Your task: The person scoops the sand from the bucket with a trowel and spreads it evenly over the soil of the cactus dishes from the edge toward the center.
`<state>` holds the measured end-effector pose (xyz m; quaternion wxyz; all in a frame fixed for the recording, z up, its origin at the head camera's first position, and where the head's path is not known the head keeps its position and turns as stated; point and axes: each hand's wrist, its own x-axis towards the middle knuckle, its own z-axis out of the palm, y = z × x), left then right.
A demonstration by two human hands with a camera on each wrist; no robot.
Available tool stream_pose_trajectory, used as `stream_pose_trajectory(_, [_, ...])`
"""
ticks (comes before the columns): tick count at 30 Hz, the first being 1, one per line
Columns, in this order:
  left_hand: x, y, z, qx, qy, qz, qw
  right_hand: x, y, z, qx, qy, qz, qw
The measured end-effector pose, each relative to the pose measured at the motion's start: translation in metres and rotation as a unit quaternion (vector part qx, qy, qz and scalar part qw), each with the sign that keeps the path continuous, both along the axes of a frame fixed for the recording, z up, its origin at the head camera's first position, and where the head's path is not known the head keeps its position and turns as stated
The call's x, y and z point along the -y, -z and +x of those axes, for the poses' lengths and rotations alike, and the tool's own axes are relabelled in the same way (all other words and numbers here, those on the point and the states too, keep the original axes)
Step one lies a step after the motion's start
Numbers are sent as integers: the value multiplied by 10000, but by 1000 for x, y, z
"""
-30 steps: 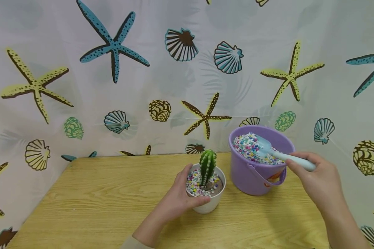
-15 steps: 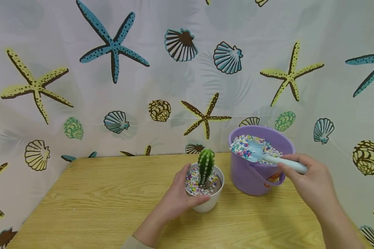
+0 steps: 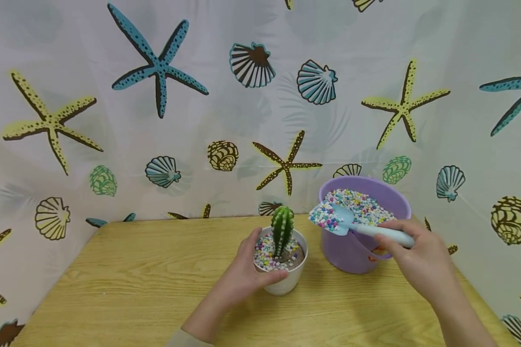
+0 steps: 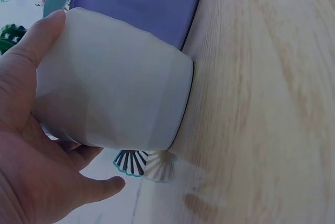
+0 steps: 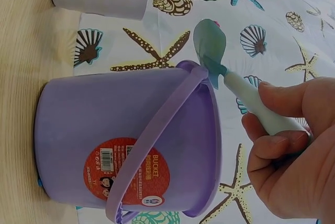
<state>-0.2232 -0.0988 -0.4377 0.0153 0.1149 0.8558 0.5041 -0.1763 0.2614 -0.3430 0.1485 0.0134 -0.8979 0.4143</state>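
Surface (image 3: 134,289) shows a light wood-grain finish. A pale curtain (image 3: 191,118) hangs behind it, printed with blue starfish (image 3: 159,67), yellow starfish (image 3: 50,121) and seashells (image 3: 317,83).

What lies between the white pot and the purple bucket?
In the head view, only a narrow bare strip of table; above it, the loaded scoop pokes out past the bucket.

Head view evenly lit; soft shadow (image 3: 371,306) near bucket (image 3: 347,255); wrist views dimmer.
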Motion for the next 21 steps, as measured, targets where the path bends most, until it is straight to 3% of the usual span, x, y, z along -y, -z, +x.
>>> stream_pose_trajectory(11, [0,1,-2,79,-75,46,9999,13,3,1,-230,-151,207,9994])
stream_pose_trajectory(21, [1,-1,-2,130,-63,55,9999,22,6,3,-76,-229,234,9994])
